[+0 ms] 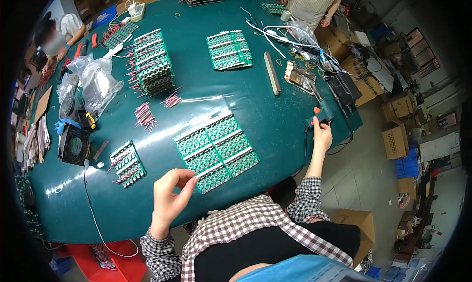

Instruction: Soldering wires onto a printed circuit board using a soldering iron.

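Note:
Two green circuit board panels (237, 156) lie side by side on the table in front of me. My left hand (170, 198) is closed in a pinch at the near left edge of the panels; whatever is between thumb and forefinger is too small to make out. Out to the right, my right hand (321, 137) grips a dark green soldering gun (322, 116) with orange parts, near the table's right edge. Left of the panels are loose red wires (145, 117) in a pile and a smaller board (127, 164) with red wires on it.
A tall stack of wired boards (155, 66) stands beyond the panels, with more boards (229, 50) to its right. A wooden bar (272, 73), cables and a black box (344, 88) lie at right. A fan (74, 142) and plastic bags (101, 80) are left. Two people sit or stand across.

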Tool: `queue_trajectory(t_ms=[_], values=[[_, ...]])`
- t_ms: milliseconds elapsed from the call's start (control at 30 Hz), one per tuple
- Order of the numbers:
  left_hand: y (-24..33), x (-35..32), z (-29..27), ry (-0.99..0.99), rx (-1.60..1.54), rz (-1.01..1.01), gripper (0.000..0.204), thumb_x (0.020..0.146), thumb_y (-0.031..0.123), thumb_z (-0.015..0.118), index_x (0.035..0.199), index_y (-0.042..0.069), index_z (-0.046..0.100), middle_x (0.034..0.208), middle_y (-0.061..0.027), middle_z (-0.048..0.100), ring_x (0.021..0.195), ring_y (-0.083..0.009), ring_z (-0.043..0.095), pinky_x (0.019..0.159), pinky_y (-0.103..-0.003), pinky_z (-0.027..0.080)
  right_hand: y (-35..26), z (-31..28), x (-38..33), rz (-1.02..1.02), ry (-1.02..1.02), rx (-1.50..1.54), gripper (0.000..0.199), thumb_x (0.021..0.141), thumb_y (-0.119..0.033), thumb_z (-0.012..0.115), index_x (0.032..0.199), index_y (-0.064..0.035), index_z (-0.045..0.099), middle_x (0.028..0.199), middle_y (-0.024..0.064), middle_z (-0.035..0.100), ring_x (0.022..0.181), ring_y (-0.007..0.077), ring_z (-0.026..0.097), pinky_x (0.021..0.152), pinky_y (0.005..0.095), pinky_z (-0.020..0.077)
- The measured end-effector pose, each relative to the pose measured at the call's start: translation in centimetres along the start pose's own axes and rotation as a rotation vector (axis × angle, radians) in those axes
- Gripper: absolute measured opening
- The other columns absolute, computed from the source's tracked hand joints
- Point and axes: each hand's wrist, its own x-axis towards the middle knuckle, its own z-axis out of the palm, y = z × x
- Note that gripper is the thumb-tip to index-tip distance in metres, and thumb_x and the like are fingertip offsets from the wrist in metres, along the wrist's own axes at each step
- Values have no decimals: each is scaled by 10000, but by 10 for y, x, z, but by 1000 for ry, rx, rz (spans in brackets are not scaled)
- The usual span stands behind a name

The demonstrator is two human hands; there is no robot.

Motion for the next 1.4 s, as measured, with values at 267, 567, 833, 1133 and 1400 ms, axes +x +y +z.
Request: queue_trajectory(t_ms=[267,567,833,1133,1400], values=[[-20,12,60,-16,-142,-121,102,779,34,666,846,-7,601,724,-49,615,587,-70,576,538,-205,449,-34,2,27,138,-206,-143,674,622,-619,654,836,20,623,669,125,654,638,265,650,679,384,503],[-34,9,76,5,-214,-248,115,775,30,669,858,-15,604,732,-54,628,612,-79,592,551,-209,470,-9,8,20,-136,102,854,198,735,-143,702,808,11,601,647,13,554,496,88,469,478,241,385],[-34,1,81,-41,-182,-215,138,776,29,668,894,1,603,761,-53,627,631,-77,587,552,-201,463,-33,-66,-8,16,-488,1420,240,856,-161,581,1038,-25,504,917,93,582,719,177,603,620,300,502],[-11,30,68,181,-712,-434,182,849,19,582,1022,-21,541,878,-55,588,761,-99,594,635,-203,508,-69,-50,-114,186,-1184,1497,253,850,-206,559,1004,-20,482,904,106,551,675,198,588,557,312,492],[-15,40,67,248,-1011,-458,253,859,119,599,1065,-16,542,922,-70,603,707,-90,583,586,-193,460,-67,-34,-159,213,-1506,1408,300,859,-249,567,1010,-33,424,906,91,495,684,194,535,553,299,453]])
